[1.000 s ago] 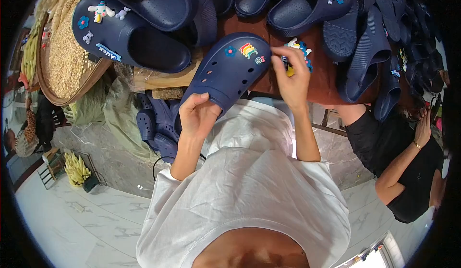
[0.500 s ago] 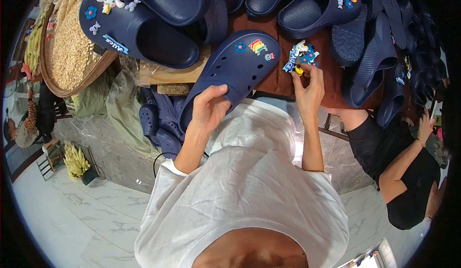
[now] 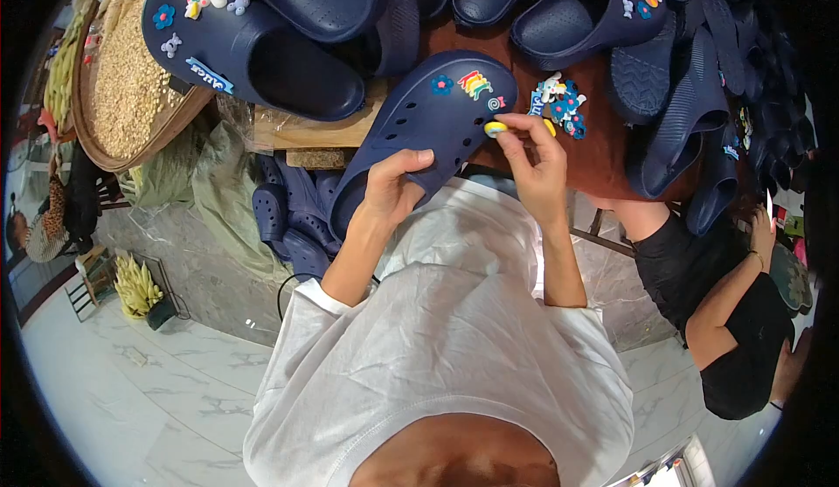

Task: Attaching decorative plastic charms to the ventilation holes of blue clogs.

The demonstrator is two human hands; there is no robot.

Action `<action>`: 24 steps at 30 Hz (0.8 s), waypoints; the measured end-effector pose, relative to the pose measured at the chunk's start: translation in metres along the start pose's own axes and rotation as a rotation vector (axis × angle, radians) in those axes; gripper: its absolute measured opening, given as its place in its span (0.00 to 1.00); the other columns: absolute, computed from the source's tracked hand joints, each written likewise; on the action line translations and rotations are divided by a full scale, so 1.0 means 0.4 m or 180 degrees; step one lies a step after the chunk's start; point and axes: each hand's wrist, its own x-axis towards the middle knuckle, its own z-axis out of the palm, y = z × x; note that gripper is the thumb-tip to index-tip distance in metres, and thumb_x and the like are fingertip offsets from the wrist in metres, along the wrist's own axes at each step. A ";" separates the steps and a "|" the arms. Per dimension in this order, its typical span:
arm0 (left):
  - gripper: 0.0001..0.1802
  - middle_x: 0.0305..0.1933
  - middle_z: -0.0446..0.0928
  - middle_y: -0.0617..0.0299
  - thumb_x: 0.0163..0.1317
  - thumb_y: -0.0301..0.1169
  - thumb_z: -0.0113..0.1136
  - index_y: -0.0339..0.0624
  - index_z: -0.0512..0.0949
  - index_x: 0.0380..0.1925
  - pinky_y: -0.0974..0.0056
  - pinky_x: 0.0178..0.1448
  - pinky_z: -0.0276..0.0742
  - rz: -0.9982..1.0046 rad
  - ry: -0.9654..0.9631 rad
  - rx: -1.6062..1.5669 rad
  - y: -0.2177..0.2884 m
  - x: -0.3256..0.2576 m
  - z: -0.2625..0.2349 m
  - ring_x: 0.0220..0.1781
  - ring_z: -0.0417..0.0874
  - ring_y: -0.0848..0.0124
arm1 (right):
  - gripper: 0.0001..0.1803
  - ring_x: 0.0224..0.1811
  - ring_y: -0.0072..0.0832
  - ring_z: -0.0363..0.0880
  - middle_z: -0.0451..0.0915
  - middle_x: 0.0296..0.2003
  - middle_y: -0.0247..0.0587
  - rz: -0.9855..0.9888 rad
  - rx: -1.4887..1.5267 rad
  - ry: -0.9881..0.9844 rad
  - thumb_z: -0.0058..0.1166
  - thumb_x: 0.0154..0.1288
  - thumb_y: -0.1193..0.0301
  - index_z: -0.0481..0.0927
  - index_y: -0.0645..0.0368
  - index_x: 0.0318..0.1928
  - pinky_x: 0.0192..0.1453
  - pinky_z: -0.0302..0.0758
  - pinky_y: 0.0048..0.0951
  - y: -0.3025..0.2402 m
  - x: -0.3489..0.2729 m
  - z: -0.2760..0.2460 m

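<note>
My left hand (image 3: 395,188) grips a navy clog (image 3: 411,124) by its side, thumb on top and fingers hidden inside the opening. A blue flower charm (image 3: 441,85), a rainbow-striped charm (image 3: 474,84) and a small swirl charm (image 3: 496,103) sit on the toe; several vent holes are bare. Between thumb and fingers of my right hand (image 3: 539,162) is a small yellow shoe charm (image 3: 495,129), close to the holes at the clog's right edge. Another bit of yellow shows behind those fingers. Just beyond lies a cluster of loose charms (image 3: 570,107) on the brown surface.
A decorated navy clog (image 3: 205,46) rests at the upper left beside a basket of grain (image 3: 131,85). Many more navy clogs (image 3: 647,76) crowd the far and right sides. Several clogs (image 3: 301,216) hang or lie lower left. A person in black (image 3: 743,338) sits at the right.
My right hand has moved left from the loose charms to the held clog's edge, bringing the yellow charm. My left hand keeps its grip; the clog has shifted slightly right.
</note>
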 end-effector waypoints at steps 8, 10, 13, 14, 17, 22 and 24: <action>0.24 0.51 0.78 0.47 0.54 0.23 0.58 0.25 0.71 0.53 0.58 0.62 0.73 -0.0135 0.0059 0.0052 -0.009 -0.010 -0.025 0.52 0.80 0.59 | 0.07 0.36 0.15 0.76 0.81 0.36 0.32 0.0431 0.0560 -0.0218 0.57 0.67 0.74 0.79 0.65 0.43 0.44 0.74 0.19 0.005 0.017 0.000; 0.25 0.51 0.78 0.48 0.53 0.22 0.58 0.28 0.72 0.53 0.60 0.62 0.72 0.0026 0.0013 0.0177 -0.011 -0.014 -0.017 0.53 0.80 0.60 | 0.07 0.36 0.14 0.77 0.82 0.36 0.33 0.0500 0.0664 -0.0360 0.58 0.67 0.74 0.80 0.65 0.42 0.44 0.74 0.18 0.002 0.018 -0.004; 0.30 0.53 0.77 0.46 0.51 0.24 0.58 0.25 0.68 0.56 0.56 0.63 0.74 0.0090 0.0100 0.0466 -0.020 -0.013 -0.029 0.54 0.80 0.57 | 0.07 0.35 0.14 0.78 0.83 0.34 0.33 0.0566 0.0634 -0.0388 0.59 0.65 0.74 0.80 0.65 0.41 0.42 0.75 0.17 -0.007 0.024 -0.006; 0.30 0.53 0.77 0.46 0.51 0.24 0.58 0.25 0.68 0.56 0.56 0.63 0.74 0.0081 0.0104 0.0470 -0.021 -0.014 -0.031 0.54 0.80 0.57 | 0.07 0.35 0.14 0.78 0.83 0.34 0.33 0.0573 0.0639 -0.0381 0.59 0.65 0.74 0.80 0.65 0.41 0.42 0.75 0.17 -0.011 0.027 -0.009; 0.29 0.53 0.77 0.47 0.50 0.23 0.59 0.26 0.69 0.55 0.57 0.62 0.75 -0.0025 0.0143 0.0585 -0.026 -0.024 -0.032 0.53 0.81 0.58 | 0.06 0.33 0.14 0.79 0.83 0.32 0.33 0.0698 0.0450 -0.0451 0.60 0.64 0.75 0.80 0.65 0.38 0.39 0.75 0.16 -0.026 0.035 -0.017; 0.20 0.45 0.79 0.59 0.51 0.24 0.62 0.32 0.77 0.47 0.65 0.54 0.73 -0.0244 0.0268 0.0844 -0.033 -0.044 -0.026 0.47 0.79 0.69 | 0.03 0.30 0.13 0.79 0.83 0.30 0.33 0.0809 0.0259 -0.0665 0.60 0.63 0.77 0.79 0.65 0.35 0.37 0.75 0.16 -0.041 0.038 -0.031; 0.19 0.43 0.79 0.60 0.51 0.24 0.63 0.33 0.78 0.45 0.66 0.52 0.73 -0.0245 0.0356 0.0973 -0.036 -0.054 -0.012 0.44 0.79 0.70 | 0.04 0.30 0.13 0.79 0.83 0.29 0.33 0.0879 0.0252 -0.0748 0.60 0.62 0.77 0.79 0.65 0.34 0.37 0.75 0.15 -0.043 0.042 -0.040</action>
